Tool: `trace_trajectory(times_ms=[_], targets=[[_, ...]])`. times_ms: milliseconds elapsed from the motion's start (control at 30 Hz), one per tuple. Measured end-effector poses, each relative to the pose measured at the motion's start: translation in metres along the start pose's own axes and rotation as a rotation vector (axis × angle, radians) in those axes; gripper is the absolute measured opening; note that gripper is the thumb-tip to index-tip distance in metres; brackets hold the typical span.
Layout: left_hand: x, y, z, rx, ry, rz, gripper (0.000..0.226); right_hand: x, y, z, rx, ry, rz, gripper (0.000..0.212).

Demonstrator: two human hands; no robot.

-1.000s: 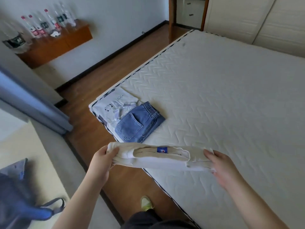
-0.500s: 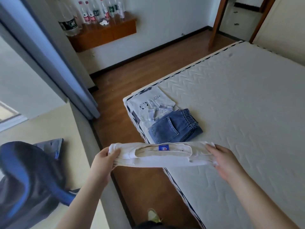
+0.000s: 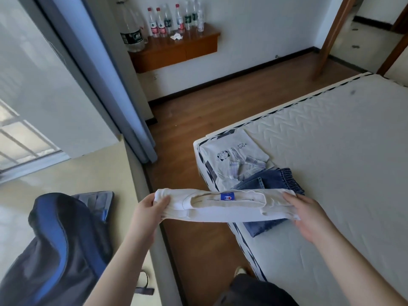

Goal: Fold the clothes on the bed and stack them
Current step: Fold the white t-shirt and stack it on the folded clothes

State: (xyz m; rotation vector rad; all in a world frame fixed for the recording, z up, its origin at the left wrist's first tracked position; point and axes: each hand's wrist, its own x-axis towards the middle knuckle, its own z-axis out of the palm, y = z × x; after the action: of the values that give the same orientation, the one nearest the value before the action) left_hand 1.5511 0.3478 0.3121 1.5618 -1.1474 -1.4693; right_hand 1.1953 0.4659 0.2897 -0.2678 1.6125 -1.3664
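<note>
Folded white shirt (image 3: 225, 206) held level in the air over the bed edge, blue neck label facing up. Left hand (image 3: 146, 208) grips its left end, thumb on top, fingers curled under and hidden. Right hand (image 3: 309, 217) holds the right end; fingers tucked beneath the cloth, only thumb and back of hand show. The shirt's underside and fold count can't be made out.

Jeans (image 3: 269, 186), folded, lie on the bed (image 3: 331, 162) at the shirt's 12 o'clock, partly covered by it; lower part peeks out below at 5 o'clock. Printed tee (image 3: 231, 155) lies flat at the jeans' 10 o'clock, on the mattress corner, jeans overlapping its near edge. Cartoon print is visible, text too small to read.

Bed is a bare quilted white mattress with dark-patterned side trim, cut off at right. Wood floor (image 3: 198, 107) runs along it. Shelf (image 3: 176, 49) on the white wall at 12 o'clock carries bottles (image 3: 159, 25), labels unreadable, plus a crumpled white scrap. Blue curtain (image 3: 114, 85) hangs at 10 o'clock beside a window, cut off left. Blue bag (image 3: 55, 250) sits on pale flooring at 8 o'clock, partly out of frame. Shoe tip (image 3: 240, 271) and dark trousers show at 6 o'clock.
</note>
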Motion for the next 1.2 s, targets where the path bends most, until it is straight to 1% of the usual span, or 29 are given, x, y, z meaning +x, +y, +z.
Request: trace_trajectory(times_ms=[167, 300, 367, 467, 600, 767, 833, 967, 1033, 1100, 1133, 1200], targets=[[0.056, 0.013, 0.005, 0.002, 0.010, -0.014, 0.008, 0.061, -0.014, 0.032, -0.031, 0.031, 0.039, 0.009], [0.109, 0.030, 0.007, 0.005, 0.031, -0.024, 0.008, 0.115, -0.030, 0.063, -0.081, 0.006, 0.042, 0.010], [0.132, 0.041, 0.004, 0.023, 0.037, -0.034, 0.012, 0.137, -0.039, 0.077, -0.128, -0.002, 0.040, 0.012], [0.164, 0.059, 0.000, 0.024, 0.045, -0.044, 0.021, 0.166, -0.055, 0.101, -0.259, -0.061, -0.021, 0.022], [0.201, 0.084, -0.005, 0.021, 0.051, -0.013, 0.023, 0.199, -0.082, 0.136, -0.177, -0.056, 0.034, 0.013], [0.249, 0.102, -0.011, 0.042, 0.069, 0.037, 0.022, 0.233, -0.107, 0.173, -0.163, -0.050, 0.024, 0.012], [0.279, 0.110, -0.016, 0.047, 0.050, 0.040, 0.022, 0.246, -0.113, 0.192, -0.151, -0.035, 0.030, 0.013], [0.352, 0.124, -0.022, 0.047, -0.004, 0.029, 0.032, 0.267, -0.131, 0.228, -0.182, 0.012, -0.015, 0.012], [0.393, 0.130, -0.022, 0.040, -0.048, 0.020, 0.026, 0.277, -0.138, 0.246, -0.217, 0.037, -0.052, 0.013], [0.431, 0.140, -0.022, 0.055, -0.115, 0.021, 0.015, 0.286, -0.143, 0.262, -0.201, 0.097, -0.074, 0.011], [0.448, 0.147, -0.022, 0.068, -0.149, 0.034, 0.011, 0.291, -0.145, 0.270, -0.174, 0.122, -0.065, 0.008], [0.478, 0.162, -0.021, 0.109, -0.204, 0.045, 0.008, 0.298, -0.151, 0.284, -0.117, 0.179, -0.025, 0.012]])
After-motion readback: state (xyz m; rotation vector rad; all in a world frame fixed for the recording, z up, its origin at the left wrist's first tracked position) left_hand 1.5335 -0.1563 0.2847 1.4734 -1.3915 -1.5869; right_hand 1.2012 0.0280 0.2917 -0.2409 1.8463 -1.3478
